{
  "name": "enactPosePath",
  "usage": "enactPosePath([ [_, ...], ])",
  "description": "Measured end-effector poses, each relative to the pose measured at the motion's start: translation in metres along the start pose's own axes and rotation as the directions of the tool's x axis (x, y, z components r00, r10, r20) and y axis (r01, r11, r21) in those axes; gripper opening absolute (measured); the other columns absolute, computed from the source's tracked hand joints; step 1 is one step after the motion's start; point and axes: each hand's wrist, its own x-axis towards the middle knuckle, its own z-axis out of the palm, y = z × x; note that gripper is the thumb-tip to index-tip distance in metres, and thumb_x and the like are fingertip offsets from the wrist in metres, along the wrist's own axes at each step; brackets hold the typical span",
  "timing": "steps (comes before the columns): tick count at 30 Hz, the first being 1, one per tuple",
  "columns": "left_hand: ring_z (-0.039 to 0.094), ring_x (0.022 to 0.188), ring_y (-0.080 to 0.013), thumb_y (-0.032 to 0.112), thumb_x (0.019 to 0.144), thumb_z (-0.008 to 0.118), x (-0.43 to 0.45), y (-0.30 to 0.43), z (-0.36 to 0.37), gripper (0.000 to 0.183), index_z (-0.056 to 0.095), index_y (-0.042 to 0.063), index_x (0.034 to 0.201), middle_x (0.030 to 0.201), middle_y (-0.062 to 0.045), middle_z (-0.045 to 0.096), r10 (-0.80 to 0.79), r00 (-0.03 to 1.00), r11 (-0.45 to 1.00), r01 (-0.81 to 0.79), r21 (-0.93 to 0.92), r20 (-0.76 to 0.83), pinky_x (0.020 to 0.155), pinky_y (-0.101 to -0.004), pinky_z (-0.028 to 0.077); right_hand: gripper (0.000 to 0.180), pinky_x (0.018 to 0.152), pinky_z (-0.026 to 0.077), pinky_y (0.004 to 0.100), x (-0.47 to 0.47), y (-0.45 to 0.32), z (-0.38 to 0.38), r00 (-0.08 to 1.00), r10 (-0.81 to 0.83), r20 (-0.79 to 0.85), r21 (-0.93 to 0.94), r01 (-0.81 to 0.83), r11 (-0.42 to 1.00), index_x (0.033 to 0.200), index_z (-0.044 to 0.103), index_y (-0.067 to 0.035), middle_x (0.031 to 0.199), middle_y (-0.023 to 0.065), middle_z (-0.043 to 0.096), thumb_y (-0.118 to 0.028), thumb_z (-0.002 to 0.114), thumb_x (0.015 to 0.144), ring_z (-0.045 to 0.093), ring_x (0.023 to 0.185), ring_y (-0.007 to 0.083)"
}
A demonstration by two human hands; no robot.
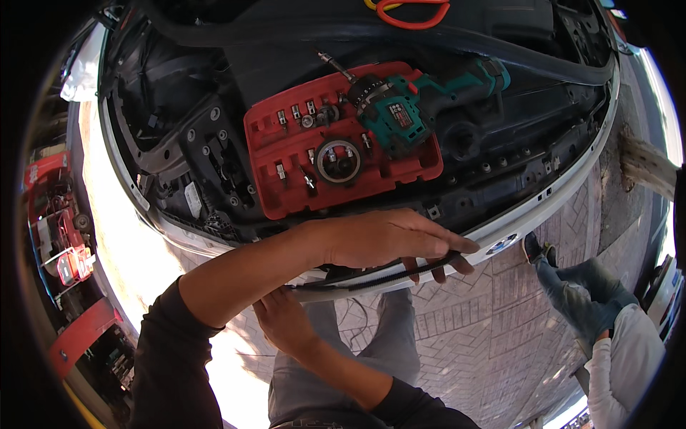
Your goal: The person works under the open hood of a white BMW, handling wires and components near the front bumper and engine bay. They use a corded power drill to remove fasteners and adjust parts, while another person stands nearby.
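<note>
My left hand (pixel 399 241) reaches across to the right over the car's white front edge (pixel 536 222). Its fingers pinch a thin black ribbed strip (pixel 383 280) that runs along that edge. My right hand (pixel 284 322) is lower and further left, under my left forearm, with its fingertips at the edge near the strip's left end; they are partly hidden. Beyond both hands, a red socket case (pixel 273 195) lies on the black engine-bay trim, holding several metal sockets and a round ring (pixel 338 162). A green and black cordless drill (pixel 399 115) with a long bit rests across the case.
Red-orange and yellow handles (pixel 412 26) lie at the top. A person (pixel 589 300) in jeans and a light shirt is at the right, over brick paving. A tree trunk (pixel 648 166) stands at the right edge. Red equipment (pixel 72 265) is at the far left.
</note>
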Motion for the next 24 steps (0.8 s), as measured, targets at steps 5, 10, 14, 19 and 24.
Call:
enactPosePath([
  [5,0.069,0.108,-0.0223,-0.001,0.092,0.058,-0.026,-0.054,-0.012,0.051,0.058,0.009,0.141,0.121,-0.009,0.071,0.210,0.936,0.783,0.013,0.622,-0.284,0.089,-0.0334,0.054,0.053,0.108,0.040,0.0453,-0.005,0.001,0.010,0.999,-0.024,-0.044,-0.042,0.022,0.999,0.122,0.060,0.006,0.124,0.0195,0.056,-0.012,0.071,0.073,0.052,0.123,0.0345],
  [10,0.069,0.088,-0.0308,0.003,0.084,0.065,-0.057,-0.110,0.000,0.043,0.067,0.010,0.126,0.104,-0.009,0.069,0.507,0.773,0.327,0.237,0.915,-0.381,0.075,-0.0380,0.058,0.050,0.110,0.039,0.0466,-0.015,0.000,0.036,0.986,0.071,0.154,0.102,-0.087,0.991,0.125,0.059,0.005,0.129,0.0196,0.055,-0.013,0.069,0.079,0.052,0.124,0.0339],
  [14,0.069,0.081,-0.0284,0.005,0.080,0.068,-0.070,-0.130,0.011,0.037,0.069,0.002,0.116,0.103,-0.010,0.065,0.672,0.684,0.122,0.274,0.954,-0.283,0.068,-0.0383,0.059,0.054,0.111,0.039,0.0471,-0.020,0.004,0.050,0.996,0.045,-0.073,0.166,-0.033,0.986,0.131,0.056,0.003,0.136,0.0185,0.053,-0.015,0.068,0.081,0.051,0.126,0.0341],
  [19,0.071,0.083,-0.0284,0.007,0.080,0.070,-0.072,-0.132,0.026,0.036,0.068,0.003,0.116,0.102,-0.011,0.069,0.527,0.779,-0.059,0.433,0.900,-0.340,0.069,-0.0397,0.059,0.059,0.110,0.039,0.0470,-0.021,0.004,0.041,0.986,-0.012,-0.164,0.043,0.019,0.999,0.135,0.053,0.003,0.141,0.0170,0.052,-0.019,0.067,0.082,0.050,0.130,0.0346],
  [24,0.072,0.079,-0.0303,0.018,0.092,0.066,-0.022,-0.130,0.026,0.028,0.069,0.002,0.114,0.093,-0.019,0.072,0.406,0.711,0.348,0.460,0.817,-0.574,0.069,-0.0393,0.058,0.055,0.111,0.039,0.0485,-0.018,0.003,0.032,0.989,0.017,-0.149,0.075,-0.006,0.997,0.134,0.054,0.003,0.141,0.0168,0.052,-0.023,0.063,0.086,0.051,0.129,0.0337],
])
